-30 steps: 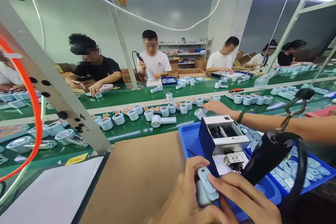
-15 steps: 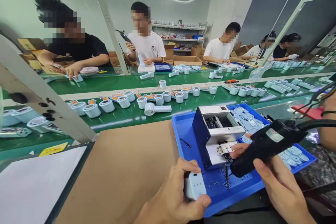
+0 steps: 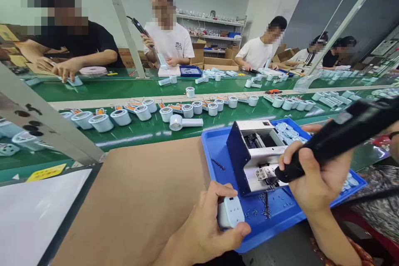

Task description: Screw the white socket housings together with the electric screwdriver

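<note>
My left hand (image 3: 207,226) grips a light-blue plastic part (image 3: 232,212) between thumb and fingers, its face with small holes turned up. My right hand (image 3: 318,174) is wrapped round a black electric screwdriver (image 3: 336,133), whose tip end is at the front of a metal box-shaped machine (image 3: 258,153). That machine stands in a blue tray (image 3: 215,174). Loose screws (image 3: 264,208) lie in the tray in front of the machine, and a thin dark bit (image 3: 218,164) lies to its left.
Brown cardboard (image 3: 149,199) covers the bench on the left, beside a white sheet (image 3: 43,212). Behind, a green conveyor (image 3: 140,131) carries rows of light-blue round parts (image 3: 187,111). Several people work across it. A second blue tray (image 3: 358,187) holds flat blue pieces. A metal post (image 3: 46,112) rises at left.
My right hand and the screwdriver have moved up, with the driver's end now against the machine's front area. My left hand still holds the part. The view has shifted slightly.
</note>
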`<action>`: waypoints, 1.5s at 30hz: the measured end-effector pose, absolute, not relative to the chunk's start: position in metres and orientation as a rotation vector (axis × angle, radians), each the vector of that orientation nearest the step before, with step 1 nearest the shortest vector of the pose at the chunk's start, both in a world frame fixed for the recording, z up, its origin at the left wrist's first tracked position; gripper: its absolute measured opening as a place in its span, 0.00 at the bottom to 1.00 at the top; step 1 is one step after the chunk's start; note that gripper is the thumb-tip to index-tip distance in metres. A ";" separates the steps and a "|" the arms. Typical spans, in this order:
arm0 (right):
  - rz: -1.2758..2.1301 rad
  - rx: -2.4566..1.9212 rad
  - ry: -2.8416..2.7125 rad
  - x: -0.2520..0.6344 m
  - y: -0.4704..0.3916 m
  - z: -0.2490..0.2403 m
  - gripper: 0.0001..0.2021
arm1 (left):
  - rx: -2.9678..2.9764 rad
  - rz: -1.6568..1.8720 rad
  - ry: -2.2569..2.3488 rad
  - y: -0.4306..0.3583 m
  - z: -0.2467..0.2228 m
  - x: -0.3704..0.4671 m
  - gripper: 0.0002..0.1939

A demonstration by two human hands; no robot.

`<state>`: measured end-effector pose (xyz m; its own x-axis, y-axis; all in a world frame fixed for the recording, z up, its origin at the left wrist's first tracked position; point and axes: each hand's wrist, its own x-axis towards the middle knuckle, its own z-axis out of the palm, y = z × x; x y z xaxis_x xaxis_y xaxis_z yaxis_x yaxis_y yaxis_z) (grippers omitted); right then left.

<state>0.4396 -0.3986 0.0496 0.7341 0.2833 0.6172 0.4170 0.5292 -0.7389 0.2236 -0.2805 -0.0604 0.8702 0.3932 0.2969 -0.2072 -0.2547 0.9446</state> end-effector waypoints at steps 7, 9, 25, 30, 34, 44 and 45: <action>0.004 -1.065 -0.791 0.441 -0.403 0.045 0.19 | 1.749 0.520 0.218 -0.282 -0.054 0.223 0.30; 0.029 -1.063 -0.764 0.430 -0.406 0.054 0.20 | 1.742 0.534 0.212 -0.283 -0.052 0.223 0.29; 0.213 -1.058 -0.720 0.360 -0.405 0.102 0.33 | 1.824 0.572 0.215 -0.284 -0.056 0.226 0.31; 0.232 -1.131 -0.794 0.359 -0.404 0.104 0.33 | 1.824 0.597 0.174 -0.287 -0.056 0.231 0.31; 0.146 -1.147 -0.767 0.345 -0.398 0.102 0.31 | 1.817 0.612 0.160 -0.288 -0.059 0.234 0.32; 0.028 -1.221 -0.815 0.350 -0.407 0.089 0.36 | 1.840 0.585 0.178 -0.286 -0.048 0.233 0.29; 0.035 -1.251 -0.829 0.356 -0.409 0.088 0.33 | 1.845 0.566 0.205 -0.285 -0.046 0.231 0.29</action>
<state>0.3559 -0.4087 0.0884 0.7155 0.4518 0.5329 0.4048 0.3536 -0.8433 0.2312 -0.2855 -0.0461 0.8689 0.4086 0.2794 -0.1356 -0.3464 0.9282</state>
